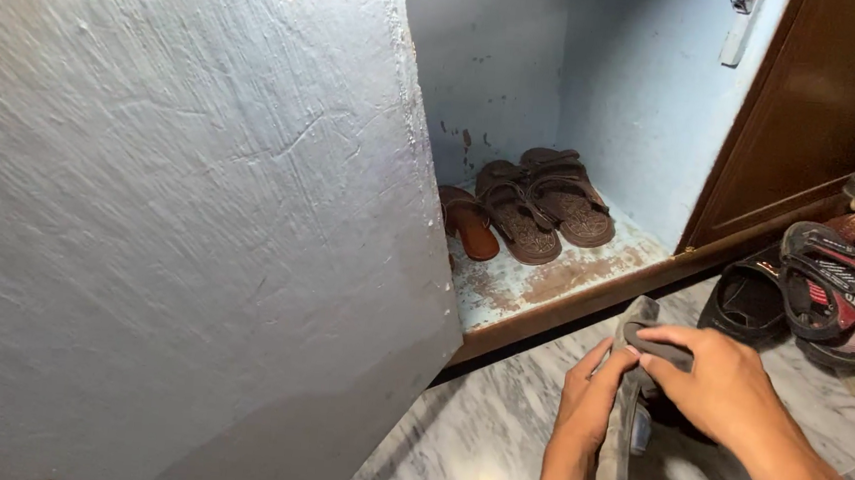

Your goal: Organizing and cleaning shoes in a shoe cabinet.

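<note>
1. Holding a grey sandal (pixel 625 404) on edge above the marble floor (pixel 453 442), your two hands meet at the lower right of the view.
2. Left hand (pixel 588 407): fingers curled around the sandal's sole from the left side, closed on it.
3. Right hand (pixel 723 386): fingers pinched on the sandal's dark strap near its top, also gripping it.
4. Sandal position: upright, toe end pointing up toward the cupboard, just in front of its open shelf.
5. Cupboard shelf (pixel 545 278): pale blue, paint worn to brown patches. On it you have a pair of brown sandals (pixel 545 203) side by side, and one orange-brown sandal (pixel 469 223) just to their left, partly hidden by the door.
6. Cupboard door (pixel 178 223): pale blue, swung open, filling the left half of the view.
7. Floor at your right: a pile of mixed footwear (pixel 815 287), including a black sandal with red markings and a maroon one with a beaded strap.
</note>
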